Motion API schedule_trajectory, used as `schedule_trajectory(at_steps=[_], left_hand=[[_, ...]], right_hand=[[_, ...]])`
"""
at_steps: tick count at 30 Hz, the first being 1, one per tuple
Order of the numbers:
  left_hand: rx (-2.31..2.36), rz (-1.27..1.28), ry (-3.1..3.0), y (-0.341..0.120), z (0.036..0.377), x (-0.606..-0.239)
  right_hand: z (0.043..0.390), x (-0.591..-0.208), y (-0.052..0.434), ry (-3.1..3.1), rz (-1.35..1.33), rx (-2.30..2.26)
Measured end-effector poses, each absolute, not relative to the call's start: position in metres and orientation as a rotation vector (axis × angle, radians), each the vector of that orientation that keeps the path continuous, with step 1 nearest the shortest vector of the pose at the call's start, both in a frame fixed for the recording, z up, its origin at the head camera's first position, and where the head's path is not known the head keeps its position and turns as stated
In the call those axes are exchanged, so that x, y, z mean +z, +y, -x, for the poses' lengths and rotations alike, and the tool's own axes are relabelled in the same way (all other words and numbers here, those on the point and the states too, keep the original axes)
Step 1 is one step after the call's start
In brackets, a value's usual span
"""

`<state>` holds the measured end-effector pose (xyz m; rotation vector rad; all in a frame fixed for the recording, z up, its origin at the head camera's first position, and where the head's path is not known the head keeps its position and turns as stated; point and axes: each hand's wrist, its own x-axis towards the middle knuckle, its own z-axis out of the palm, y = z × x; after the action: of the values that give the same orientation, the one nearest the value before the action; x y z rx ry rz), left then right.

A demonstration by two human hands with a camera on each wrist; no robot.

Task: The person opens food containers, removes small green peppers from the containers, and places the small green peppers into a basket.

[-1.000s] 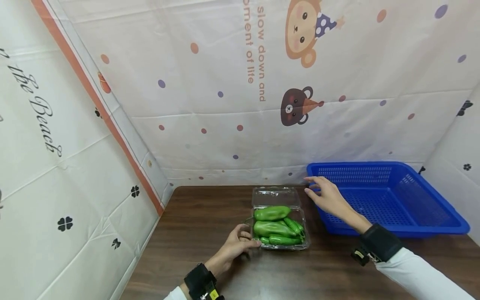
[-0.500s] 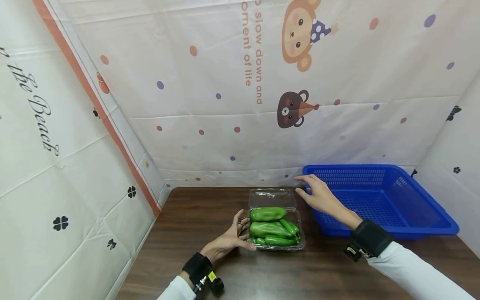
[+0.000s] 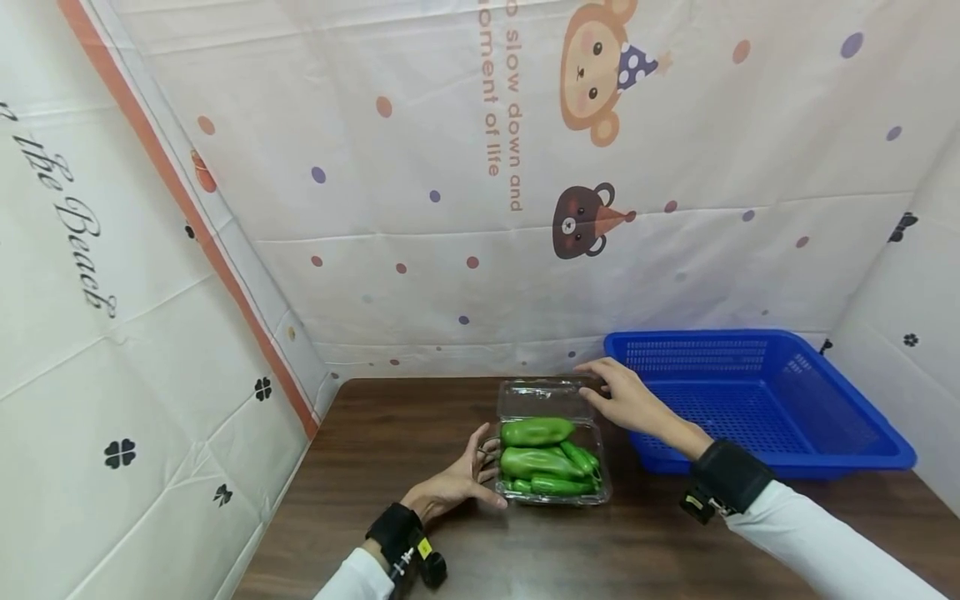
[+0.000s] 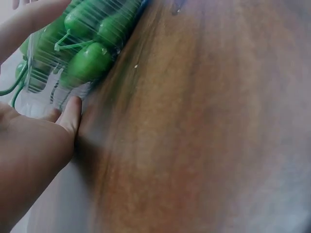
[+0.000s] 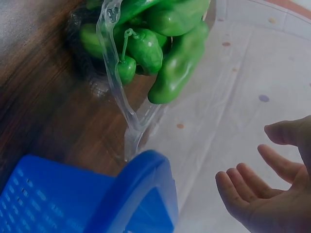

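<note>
A clear plastic clamshell box [image 3: 606,483] stands on the table with its lid [image 3: 543,402] folded back. Several green peppers [image 3: 542,462] fill it, large ones at the back and middle and slimmer ones in front and at the right. Along the box's left side is my left hand [image 3: 453,483], fingers and thumb spread; the left wrist view shows a fingertip [image 4: 73,114] close against the clear wall. My right hand [image 3: 633,407] hovers by the lid's right end, fingers loosely bent. Nothing lies between those fingers in the right wrist view.
A blue plastic basket [image 3: 780,460] with perforated walls stands right of the box, partly behind my right forearm. Dark wood tabletop [image 3: 397,425] stretches left of and in front of the box. Printed white cloth [image 3: 420,308] hangs behind the table and at both sides.
My left hand has shifted from the box's front left corner to along its left side, spreading its fingers. My right hand has moved left, from the basket's edge toward the lid.
</note>
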<state>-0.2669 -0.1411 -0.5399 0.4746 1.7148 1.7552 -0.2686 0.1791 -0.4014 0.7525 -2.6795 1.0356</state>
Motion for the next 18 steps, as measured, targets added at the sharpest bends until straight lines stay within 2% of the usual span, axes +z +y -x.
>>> schedule_trajectory(at_steps=[18], left_hand=[[1.807,-0.447,1.68,-0.139,0.265,-0.542]], right_hand=[[0.284,-0.394,0.144,-2.926,-0.891,0.762]])
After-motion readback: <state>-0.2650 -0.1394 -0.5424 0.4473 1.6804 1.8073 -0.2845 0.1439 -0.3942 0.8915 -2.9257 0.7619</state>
